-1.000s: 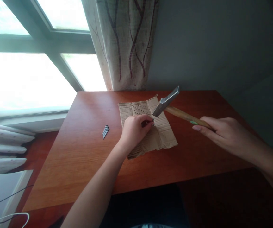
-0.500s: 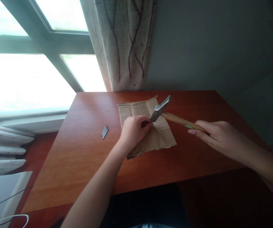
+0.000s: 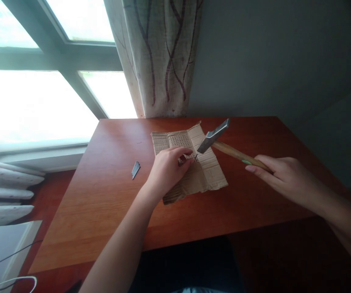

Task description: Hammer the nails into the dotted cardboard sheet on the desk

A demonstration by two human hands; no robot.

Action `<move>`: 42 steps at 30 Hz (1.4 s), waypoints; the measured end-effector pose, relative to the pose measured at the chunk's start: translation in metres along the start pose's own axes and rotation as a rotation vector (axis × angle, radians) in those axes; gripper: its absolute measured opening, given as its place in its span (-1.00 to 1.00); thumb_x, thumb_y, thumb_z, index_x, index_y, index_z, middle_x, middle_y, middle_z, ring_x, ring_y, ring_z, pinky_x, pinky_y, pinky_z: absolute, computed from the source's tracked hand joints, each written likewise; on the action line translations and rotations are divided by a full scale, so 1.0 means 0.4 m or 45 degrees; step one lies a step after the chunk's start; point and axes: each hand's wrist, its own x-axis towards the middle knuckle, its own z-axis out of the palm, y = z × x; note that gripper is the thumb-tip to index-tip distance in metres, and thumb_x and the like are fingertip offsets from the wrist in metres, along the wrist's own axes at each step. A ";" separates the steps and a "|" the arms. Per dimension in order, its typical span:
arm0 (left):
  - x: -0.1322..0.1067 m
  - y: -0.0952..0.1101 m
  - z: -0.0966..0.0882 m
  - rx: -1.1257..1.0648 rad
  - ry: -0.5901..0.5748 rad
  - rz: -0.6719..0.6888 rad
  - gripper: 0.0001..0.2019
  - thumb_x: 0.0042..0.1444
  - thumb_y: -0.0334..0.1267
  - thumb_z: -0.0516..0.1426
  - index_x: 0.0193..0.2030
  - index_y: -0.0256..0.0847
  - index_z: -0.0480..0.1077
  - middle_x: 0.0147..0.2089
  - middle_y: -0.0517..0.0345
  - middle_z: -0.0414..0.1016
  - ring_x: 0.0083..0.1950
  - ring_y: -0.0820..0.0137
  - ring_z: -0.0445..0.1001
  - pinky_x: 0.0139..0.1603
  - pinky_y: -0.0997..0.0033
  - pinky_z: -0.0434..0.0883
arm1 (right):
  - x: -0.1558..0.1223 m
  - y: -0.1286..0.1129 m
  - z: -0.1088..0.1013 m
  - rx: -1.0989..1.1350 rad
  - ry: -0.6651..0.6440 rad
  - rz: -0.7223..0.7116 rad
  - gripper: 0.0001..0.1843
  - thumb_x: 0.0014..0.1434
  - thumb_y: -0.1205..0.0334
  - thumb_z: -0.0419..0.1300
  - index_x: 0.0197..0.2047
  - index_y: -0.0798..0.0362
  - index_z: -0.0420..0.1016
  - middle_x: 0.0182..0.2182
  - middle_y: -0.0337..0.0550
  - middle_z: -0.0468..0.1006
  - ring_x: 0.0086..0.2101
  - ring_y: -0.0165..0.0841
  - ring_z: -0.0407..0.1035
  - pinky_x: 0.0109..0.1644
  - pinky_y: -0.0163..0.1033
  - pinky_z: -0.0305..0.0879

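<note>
A flattened piece of brown cardboard (image 3: pixel 207 173) with a grid of small holes lies on the wooden table (image 3: pixel 108 203). My left hand (image 3: pixel 167 169) rests on it, fingertips pinched on a thin nail (image 3: pixel 195 157) standing in the cardboard. My right hand (image 3: pixel 285 177) grips the wooden handle of a hammer (image 3: pixel 224 142). The metal hammer head hovers just above and right of the nail.
A small bundle of loose nails (image 3: pixel 135 169) lies on the table left of the cardboard. A patterned curtain (image 3: pixel 160 57) hangs behind the table, beside a bright window (image 3: pixel 31 101). White cables (image 3: pixel 7 276) lie at the lower left.
The hammer head came down onto the nail half a second ago and has now lifted up and to the right. My left hand's fingers have loosened slightly around the nail.
</note>
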 end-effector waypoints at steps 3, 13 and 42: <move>-0.020 0.000 -0.015 0.154 0.031 0.096 -0.77 0.22 -0.26 0.16 -0.02 -0.12 0.56 0.01 0.07 0.63 0.01 0.18 0.54 0.02 0.17 0.42 | -0.007 0.010 0.007 0.013 0.001 0.017 -0.46 0.35 -0.25 0.00 -0.49 -0.03 0.20 -0.67 -0.33 0.23 -0.64 -0.42 0.18 -0.48 -0.24 0.01; -0.048 -0.021 0.007 0.314 -0.005 0.114 -0.74 0.23 -0.16 0.16 0.04 -0.04 0.50 0.21 0.14 0.53 0.25 0.10 0.37 0.16 0.01 0.25 | 0.000 0.014 0.016 -0.009 -0.025 0.000 -0.48 0.35 -0.22 0.02 -0.48 -0.03 0.19 -0.66 -0.33 0.24 -0.62 -0.41 0.20 -0.46 -0.24 0.01; -0.048 -0.031 0.011 0.233 0.018 0.079 -0.76 0.22 -0.16 0.17 0.00 -0.02 0.54 0.20 0.15 0.54 0.25 0.10 0.37 0.17 0.02 0.24 | 0.006 -0.009 0.035 0.036 -0.078 -0.001 -0.49 0.36 -0.21 0.02 -0.47 -0.02 0.22 -0.66 -0.34 0.25 -0.63 -0.42 0.19 -0.48 -0.25 0.01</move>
